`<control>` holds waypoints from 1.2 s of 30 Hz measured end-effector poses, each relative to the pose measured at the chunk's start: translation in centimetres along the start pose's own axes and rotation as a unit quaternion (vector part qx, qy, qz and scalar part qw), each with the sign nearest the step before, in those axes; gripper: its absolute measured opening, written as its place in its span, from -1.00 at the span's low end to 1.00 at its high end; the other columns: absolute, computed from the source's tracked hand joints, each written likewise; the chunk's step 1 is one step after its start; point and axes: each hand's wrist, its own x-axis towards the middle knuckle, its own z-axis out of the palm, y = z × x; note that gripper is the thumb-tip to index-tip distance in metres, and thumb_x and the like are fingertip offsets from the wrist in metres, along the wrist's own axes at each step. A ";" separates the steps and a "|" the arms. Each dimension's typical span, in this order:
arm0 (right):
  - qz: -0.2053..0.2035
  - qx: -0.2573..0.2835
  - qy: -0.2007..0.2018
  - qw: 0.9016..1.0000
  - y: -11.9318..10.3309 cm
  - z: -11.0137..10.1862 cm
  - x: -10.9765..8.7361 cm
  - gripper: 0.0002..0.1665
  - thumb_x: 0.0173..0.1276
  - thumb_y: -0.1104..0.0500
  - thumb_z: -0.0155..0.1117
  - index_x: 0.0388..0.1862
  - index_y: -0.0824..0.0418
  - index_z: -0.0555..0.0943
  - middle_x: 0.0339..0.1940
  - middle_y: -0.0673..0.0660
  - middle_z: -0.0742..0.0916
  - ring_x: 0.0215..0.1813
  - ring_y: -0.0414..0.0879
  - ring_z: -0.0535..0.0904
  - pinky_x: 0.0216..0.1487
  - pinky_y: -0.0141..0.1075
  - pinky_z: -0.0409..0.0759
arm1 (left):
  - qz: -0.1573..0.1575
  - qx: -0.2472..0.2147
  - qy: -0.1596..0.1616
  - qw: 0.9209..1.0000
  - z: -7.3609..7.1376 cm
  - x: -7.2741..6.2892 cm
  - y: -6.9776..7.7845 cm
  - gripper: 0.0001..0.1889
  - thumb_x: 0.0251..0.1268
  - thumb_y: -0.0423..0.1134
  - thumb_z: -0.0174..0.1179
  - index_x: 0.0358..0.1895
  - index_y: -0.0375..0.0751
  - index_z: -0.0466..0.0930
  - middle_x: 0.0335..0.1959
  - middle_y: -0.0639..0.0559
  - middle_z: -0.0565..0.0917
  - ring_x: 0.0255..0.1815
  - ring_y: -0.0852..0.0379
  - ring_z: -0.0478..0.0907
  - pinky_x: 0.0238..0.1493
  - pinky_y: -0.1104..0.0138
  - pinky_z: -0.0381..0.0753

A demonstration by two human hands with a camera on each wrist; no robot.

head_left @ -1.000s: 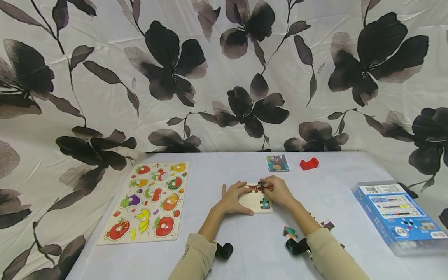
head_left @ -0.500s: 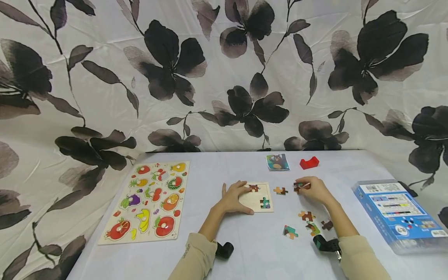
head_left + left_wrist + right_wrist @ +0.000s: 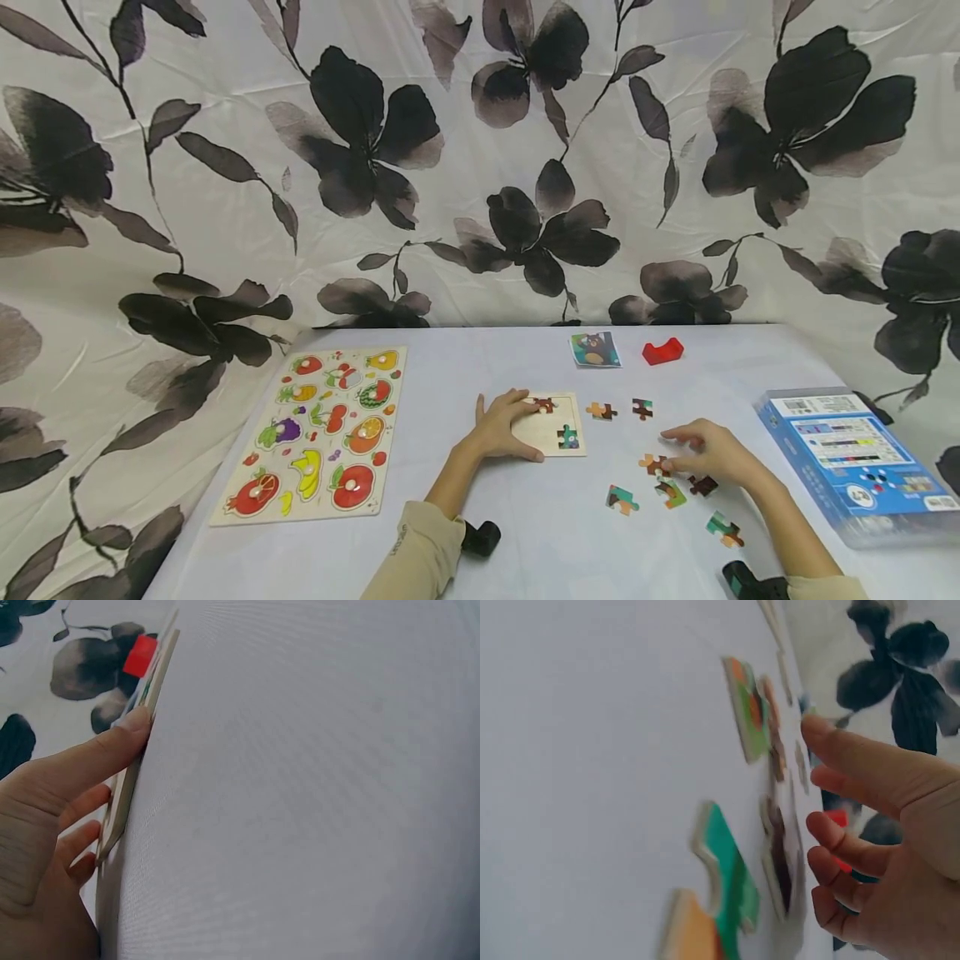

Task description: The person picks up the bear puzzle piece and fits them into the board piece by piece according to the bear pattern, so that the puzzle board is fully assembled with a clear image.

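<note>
My left hand [image 3: 497, 429] holds a small wooden puzzle board [image 3: 536, 435] at its left side, thumb at the near edge and fingers over the far edge. The left wrist view shows the thumb against the side of the board [image 3: 125, 799]. Two jigsaw pieces sit in the board, a brown one [image 3: 546, 405] partly under the fingers and a green one [image 3: 567, 437]. My right hand [image 3: 716, 454] hovers over loose pieces with its thumb and fingers apart, gripping nothing. Beneath its thumb lies an orange-brown piece [image 3: 652, 464], near a green one [image 3: 671, 493] and a dark brown one [image 3: 703, 486].
More loose pieces lie right of the board, including a brown one [image 3: 601, 410] and a teal one [image 3: 622, 498]. A fruit puzzle board [image 3: 322, 433] is at left. Behind are a bear picture card [image 3: 596, 349] and a red block [image 3: 662, 351]. A blue box [image 3: 855, 467] stands right.
My right hand carried a dark jigsaw piece off the board, laid it on the table to the right, let go, and moved nearer the loose pieces. My left hand stayed put.
</note>
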 end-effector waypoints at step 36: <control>0.036 0.533 0.211 0.818 -7.2 0.0 7.1 -0.43 0.29 0.30 0.25 0.20 0.51 0.33 -0.37 -0.08 0.69 -0.33 -0.28 0.68 -0.15 -0.37 0.62 | 0.002 -0.004 0.002 1.000 0.1 0.0 -0.2 -0.14 -0.28 0.13 0.50 0.25 -0.03 0.47 0.42 -0.02 0.25 0.47 -0.05 0.05 0.33 -0.25 -0.39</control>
